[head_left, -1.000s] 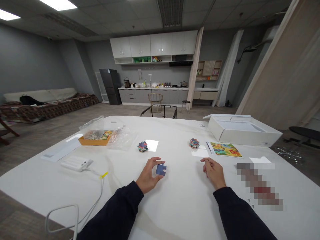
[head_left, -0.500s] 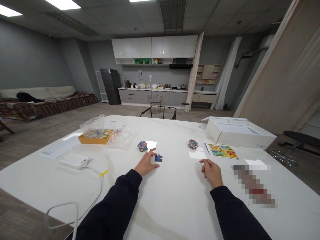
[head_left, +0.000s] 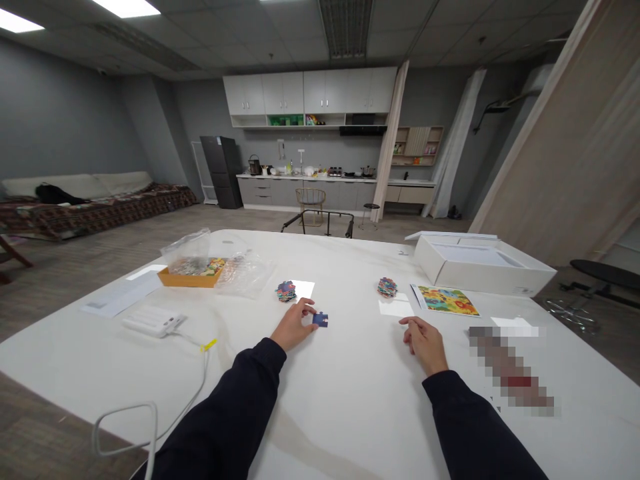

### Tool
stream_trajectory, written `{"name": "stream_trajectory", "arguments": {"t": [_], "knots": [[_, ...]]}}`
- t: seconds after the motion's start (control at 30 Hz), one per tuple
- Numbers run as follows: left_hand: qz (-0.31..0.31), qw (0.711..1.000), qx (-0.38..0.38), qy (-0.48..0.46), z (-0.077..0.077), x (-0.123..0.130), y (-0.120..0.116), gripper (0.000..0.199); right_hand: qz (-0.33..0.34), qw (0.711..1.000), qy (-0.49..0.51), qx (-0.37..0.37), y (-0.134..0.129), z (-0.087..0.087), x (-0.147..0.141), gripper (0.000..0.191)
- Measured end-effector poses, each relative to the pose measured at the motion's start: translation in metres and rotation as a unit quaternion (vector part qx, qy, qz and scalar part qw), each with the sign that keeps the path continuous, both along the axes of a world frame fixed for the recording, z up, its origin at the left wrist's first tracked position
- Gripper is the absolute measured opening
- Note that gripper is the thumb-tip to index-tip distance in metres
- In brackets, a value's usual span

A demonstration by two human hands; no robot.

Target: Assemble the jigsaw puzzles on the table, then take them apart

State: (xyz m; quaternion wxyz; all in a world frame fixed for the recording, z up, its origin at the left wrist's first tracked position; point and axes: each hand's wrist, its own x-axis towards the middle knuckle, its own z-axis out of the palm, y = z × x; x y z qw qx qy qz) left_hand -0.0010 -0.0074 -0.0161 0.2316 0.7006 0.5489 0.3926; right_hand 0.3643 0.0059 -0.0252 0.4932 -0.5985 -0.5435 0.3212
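Note:
A dark blue jigsaw puzzle piece (head_left: 321, 320) lies on the white table (head_left: 345, 400) in front of me. My left hand (head_left: 295, 325) reaches in from its left side, with thumb and fingers closed at the piece's left edge. Over the table to the right rests my right hand (head_left: 424, 343), its fingers loosely curled and nothing visible in them. One stack of puzzle pieces (head_left: 286, 291) stands just beyond my left hand. A second stack of puzzle pieces (head_left: 387, 287) sits beyond my right hand, beside a colourful picture card (head_left: 449, 301).
At the left are an orange box (head_left: 187, 280) of pieces, crumpled clear plastic (head_left: 247, 277), a paper sheet (head_left: 120, 293) and a white power bank (head_left: 153, 322) with its cable (head_left: 201, 380). A white box (head_left: 487, 277) stands far right. A pixelated item (head_left: 513, 370) lies right of my hand.
My left thumb has drawn in toward the fingers at the blue puzzle piece. The piece has shifted slightly toward me and to the right. My right hand is about where it was.

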Motion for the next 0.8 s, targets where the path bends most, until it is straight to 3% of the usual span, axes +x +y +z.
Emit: {"name": "stream_trajectory", "arguments": {"t": [0.17,0.33,0.47,0.6,0.8], "knots": [[-0.051,0.998,0.033,0.017,0.018,0.003,-0.013,0.049,0.0,1.0,-0.003,0.004,0.0,0.001,0.0,0.035],[-0.115,0.991,0.057,0.031,0.033,0.006,-0.06,0.044,-0.003,1.0,0.004,0.0,0.001,0.001,0.001,0.034],[-0.127,0.99,0.045,0.048,0.026,0.005,-0.079,0.045,0.001,1.0,-0.002,-0.004,0.002,0.001,0.0,0.034],[-0.14,0.989,0.023,0.032,0.015,-0.001,-0.068,0.049,0.005,1.0,-0.009,-0.008,0.001,0.0,0.0,0.034],[-0.049,0.998,0.014,0.048,0.006,0.003,-0.058,0.065,0.014,1.0,-0.012,-0.01,-0.001,0.001,-0.001,0.034]]}}
